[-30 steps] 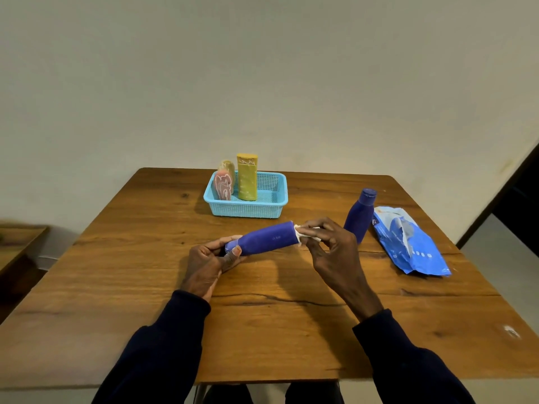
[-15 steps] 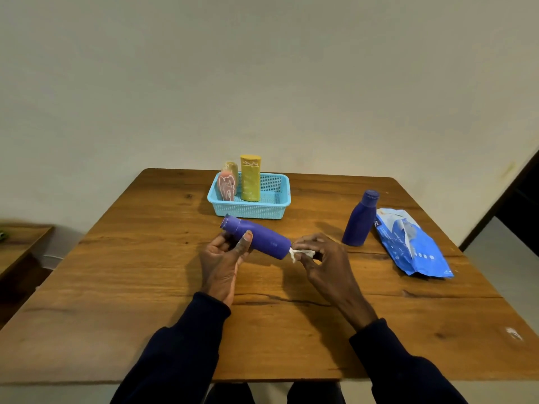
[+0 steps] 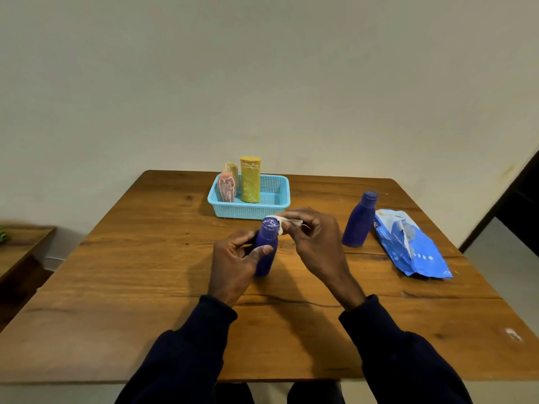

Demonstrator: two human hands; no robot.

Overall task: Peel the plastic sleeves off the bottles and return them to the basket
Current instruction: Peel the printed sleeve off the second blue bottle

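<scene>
A dark blue bottle (image 3: 266,252) stands upright at the table's middle, cap end up with white scraps on top. My left hand (image 3: 233,263) grips its body, thumb across the front. My right hand (image 3: 312,240) pinches a small white scrap of sleeve (image 3: 287,221) at the bottle's top. A second dark blue bottle (image 3: 358,221) stands upright to the right. The light blue basket (image 3: 250,211) behind holds a yellow bottle (image 3: 250,179), a pink bottle (image 3: 227,189) and a tan one (image 3: 232,168) behind it.
A crumpled blue plastic sleeve (image 3: 408,246) lies at the table's right side next to the second blue bottle. The wooden table (image 3: 145,287) has a crack running across its near part. A lower wooden surface (image 3: 20,246) sits to the left.
The blue bottle went from lying sideways between my hands to standing upright. My right hand moved from its lower end up to its top, still pinching the white scrap.
</scene>
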